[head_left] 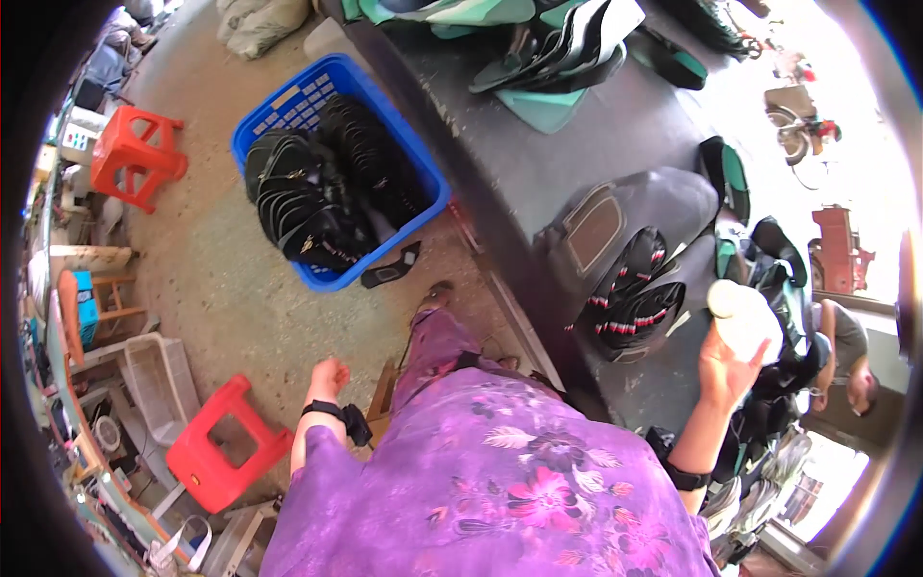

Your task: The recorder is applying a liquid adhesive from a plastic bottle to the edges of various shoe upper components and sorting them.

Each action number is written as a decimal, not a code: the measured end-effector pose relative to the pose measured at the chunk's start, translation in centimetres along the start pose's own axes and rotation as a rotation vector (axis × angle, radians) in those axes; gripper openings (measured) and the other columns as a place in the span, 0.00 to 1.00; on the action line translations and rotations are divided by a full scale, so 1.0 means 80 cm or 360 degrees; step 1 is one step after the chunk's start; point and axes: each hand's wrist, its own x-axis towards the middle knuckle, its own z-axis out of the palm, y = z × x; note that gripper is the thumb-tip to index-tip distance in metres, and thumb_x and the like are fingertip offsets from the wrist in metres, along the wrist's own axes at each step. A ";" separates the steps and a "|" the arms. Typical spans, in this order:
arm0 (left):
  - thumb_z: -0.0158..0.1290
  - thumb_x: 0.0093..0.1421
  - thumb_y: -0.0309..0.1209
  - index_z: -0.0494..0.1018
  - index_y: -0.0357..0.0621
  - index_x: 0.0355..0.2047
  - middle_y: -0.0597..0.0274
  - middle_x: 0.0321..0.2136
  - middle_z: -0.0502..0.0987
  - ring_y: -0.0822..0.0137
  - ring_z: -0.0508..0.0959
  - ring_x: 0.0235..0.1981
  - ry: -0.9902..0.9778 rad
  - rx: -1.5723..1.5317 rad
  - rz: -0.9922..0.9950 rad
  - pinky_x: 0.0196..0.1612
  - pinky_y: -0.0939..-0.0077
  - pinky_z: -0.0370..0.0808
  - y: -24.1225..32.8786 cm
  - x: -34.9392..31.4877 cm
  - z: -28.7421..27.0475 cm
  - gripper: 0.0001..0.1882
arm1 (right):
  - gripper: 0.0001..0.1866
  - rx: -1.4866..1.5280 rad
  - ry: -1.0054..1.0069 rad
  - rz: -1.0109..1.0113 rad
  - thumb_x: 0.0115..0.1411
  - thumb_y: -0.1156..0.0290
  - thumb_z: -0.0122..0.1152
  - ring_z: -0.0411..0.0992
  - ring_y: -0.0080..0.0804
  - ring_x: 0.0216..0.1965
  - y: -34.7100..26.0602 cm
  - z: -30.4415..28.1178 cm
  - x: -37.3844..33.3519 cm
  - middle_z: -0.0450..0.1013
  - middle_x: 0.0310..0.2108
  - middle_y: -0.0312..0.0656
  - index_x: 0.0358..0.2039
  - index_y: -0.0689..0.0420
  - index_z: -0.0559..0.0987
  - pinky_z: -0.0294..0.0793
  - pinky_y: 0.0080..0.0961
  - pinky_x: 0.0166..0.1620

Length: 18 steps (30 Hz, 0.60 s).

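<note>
At the left, a jumble of things by the rim is hard to make out. A red stool (pixel 200 469) is near the left hand (pixel 329 375); its fingers curl in, but I cannot tell how tightly. Black shoe pieces (pixel 298 197) hide the bottom of the blue basket (pixel 332 280). The purple shirt (pixel 500 462) hides some floor. On the dark table (pixel 490 154), shoe pieces overlap. The right hand (pixel 728 373) grips a pale round thing (pixel 745 322), too bright to see well, blocking part of the dark heap (pixel 790 308) behind.
</note>
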 end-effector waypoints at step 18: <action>0.40 0.46 0.28 0.67 0.39 0.18 0.59 0.16 0.70 0.71 0.69 0.16 -0.0722 0.0860 0.0831 0.16 0.77 0.64 0.109 -0.002 0.150 0.07 | 0.27 -0.0314 -0.0275 0.0246 0.46 0.66 0.51 0.52 0.40 0.50 0.112 0.066 0.151 0.55 0.47 0.47 0.46 0.62 0.58 0.51 0.35 0.51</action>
